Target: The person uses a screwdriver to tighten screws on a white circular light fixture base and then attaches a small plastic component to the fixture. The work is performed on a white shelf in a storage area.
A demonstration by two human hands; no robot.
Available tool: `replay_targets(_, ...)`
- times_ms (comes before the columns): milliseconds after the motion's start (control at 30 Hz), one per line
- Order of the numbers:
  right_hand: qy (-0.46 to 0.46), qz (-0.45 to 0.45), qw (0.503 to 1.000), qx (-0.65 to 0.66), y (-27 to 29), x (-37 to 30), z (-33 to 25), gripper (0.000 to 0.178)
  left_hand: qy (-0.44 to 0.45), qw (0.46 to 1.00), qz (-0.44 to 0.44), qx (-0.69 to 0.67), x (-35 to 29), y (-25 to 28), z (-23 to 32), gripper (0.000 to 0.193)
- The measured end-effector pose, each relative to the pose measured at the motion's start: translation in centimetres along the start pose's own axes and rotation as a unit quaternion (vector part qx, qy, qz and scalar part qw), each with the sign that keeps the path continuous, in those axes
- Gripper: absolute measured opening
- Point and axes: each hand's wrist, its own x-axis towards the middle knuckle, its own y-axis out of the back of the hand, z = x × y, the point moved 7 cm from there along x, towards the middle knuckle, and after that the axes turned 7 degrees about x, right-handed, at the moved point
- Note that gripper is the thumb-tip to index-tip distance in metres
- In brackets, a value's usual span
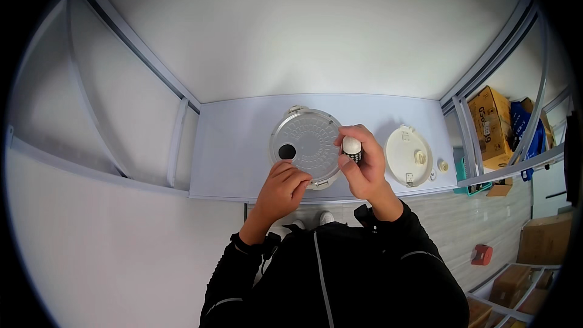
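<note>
A round rice-cooker lid point(313, 136) lies on the table with its silvery inner plate up, showing rings of dimples and a dark round hole. At its near left rim, my left hand point(282, 191) is closed, with the fingers curled over the edge. Over the lid's right edge, my right hand point(367, 164) is wrapped around a handle point(352, 146) with a rounded white end and a black patterned grip. That handle stands roughly upright and looks like a screwdriver's; whatever is below it is hidden. To the right lies a cream round cover point(402, 155) with small metal brackets and a raised round fitting.
Beside the cream cover are a small cream cap point(443, 166) and a small round part point(432, 175). The pale table point(234, 146) has a white wall behind it and metal frame posts at both sides. Cardboard boxes point(489, 124) and a teal crate point(480, 188) stand beyond its right end.
</note>
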Motion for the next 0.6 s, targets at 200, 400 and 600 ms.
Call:
replay_targets(200, -0.008, -0.002, 1.0, -0.003, 0.0, 0.0, 0.0, 0.05, -0.038, 0.999, 0.014, 0.032, 0.2, 0.5, 0.6, 0.01)
replay_targets(400, -0.01, -0.004, 1.0, -0.004, -0.1, 0.1, -0.2, 0.051, -0.014, 0.999, 0.007, 0.029, -0.4, 0.0, -0.3, 0.011)
replay_targets(600, -0.012, -0.005, 1.0, -0.002, -0.2, -0.1, -0.2, 0.051, 0.004, 1.0, 0.001, 0.018, -0.2, -0.1, -0.5, 0.01)
